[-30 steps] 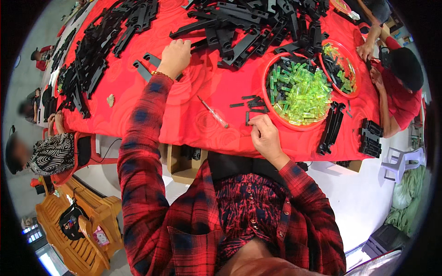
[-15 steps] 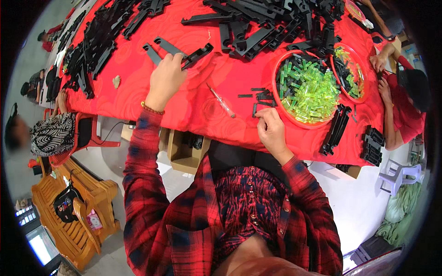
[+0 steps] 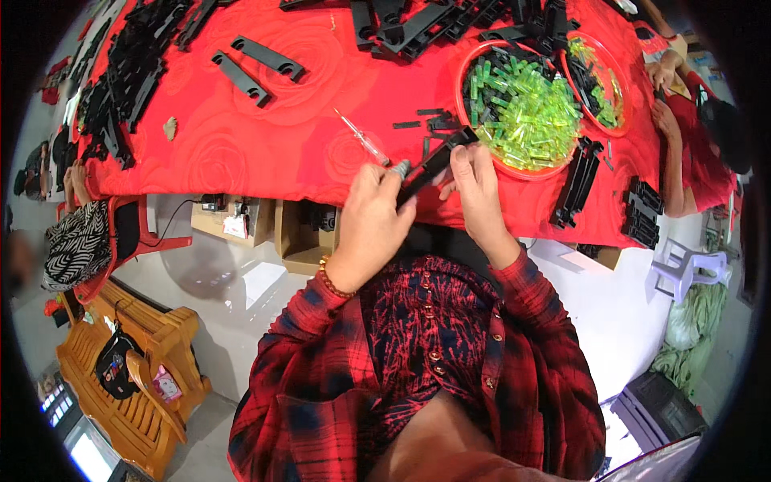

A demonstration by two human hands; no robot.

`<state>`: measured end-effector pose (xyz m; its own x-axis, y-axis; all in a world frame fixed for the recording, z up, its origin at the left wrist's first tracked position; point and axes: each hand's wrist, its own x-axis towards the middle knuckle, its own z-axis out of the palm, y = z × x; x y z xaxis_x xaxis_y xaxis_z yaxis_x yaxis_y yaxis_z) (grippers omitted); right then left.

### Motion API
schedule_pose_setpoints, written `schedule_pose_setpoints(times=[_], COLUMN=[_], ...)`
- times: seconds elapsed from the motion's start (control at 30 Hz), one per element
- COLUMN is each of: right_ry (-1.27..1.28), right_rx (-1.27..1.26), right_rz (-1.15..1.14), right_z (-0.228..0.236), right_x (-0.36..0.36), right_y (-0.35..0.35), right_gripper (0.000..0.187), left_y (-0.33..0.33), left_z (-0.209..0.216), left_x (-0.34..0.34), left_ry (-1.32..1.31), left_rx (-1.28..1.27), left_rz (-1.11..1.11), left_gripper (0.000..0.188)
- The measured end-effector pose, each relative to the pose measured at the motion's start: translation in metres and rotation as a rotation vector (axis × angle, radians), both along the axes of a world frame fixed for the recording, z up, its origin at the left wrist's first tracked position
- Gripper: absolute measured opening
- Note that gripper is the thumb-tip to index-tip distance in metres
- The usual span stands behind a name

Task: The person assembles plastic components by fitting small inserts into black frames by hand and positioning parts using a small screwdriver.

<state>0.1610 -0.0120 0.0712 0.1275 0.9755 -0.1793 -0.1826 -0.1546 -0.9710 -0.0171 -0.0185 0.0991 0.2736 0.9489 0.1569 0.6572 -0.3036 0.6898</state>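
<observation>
My left hand (image 3: 371,225) grips the lower end of a long black plastic bar (image 3: 434,163), which slants up to the right in front of me. At its upper end my right hand (image 3: 479,197) is closed, with the thumb against the bar. Whether a small piece is also in those fingers is hidden. Just beyond the bar lie several small black strips (image 3: 440,123). A screwdriver with a clear handle (image 3: 373,150) rests left of them. Two more black bars, one nearer (image 3: 241,79) and one farther (image 3: 269,59), lie side by side farther left.
A red bowl (image 3: 461,90) of green translucent and black pieces stands right of my hands, with a second red bowl (image 3: 626,100) behind it. Heaped black bars (image 3: 418,28) cover the far side. Assembled black parts (image 3: 577,186) lie near the right edge. A co-worker's hand (image 3: 665,120) works at right.
My left hand has brought a black bar from the far left back toward me. My right hand has moved up from the small strips to the bar's end. My view has shifted slightly.
</observation>
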Motion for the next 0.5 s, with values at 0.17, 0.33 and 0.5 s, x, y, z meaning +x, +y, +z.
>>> schedule_pose_setpoints(times=[0.17,0.33,0.5], right_ry=[-0.078,-0.070,-0.157], right_rx=[-0.012,-0.054,0.040], right_rz=[-0.052,-0.001,-0.031], right_z=[0.009,0.012,0.014], right_x=[0.009,0.012,0.030], right_y=[-0.004,-0.006,0.005], right_gripper=[0.029,0.026,0.030], left_y=[-0.007,-0.002,0.006], left_z=[-0.002,-0.012,-0.047], left_x=[0.003,0.004,0.011], left_ry=[-0.221,-1.056,-1.186], left_rx=[-0.460,-1.259,-1.147], left_rz=[-0.271,-0.300,-0.200], left_gripper=[0.042,0.059,0.052])
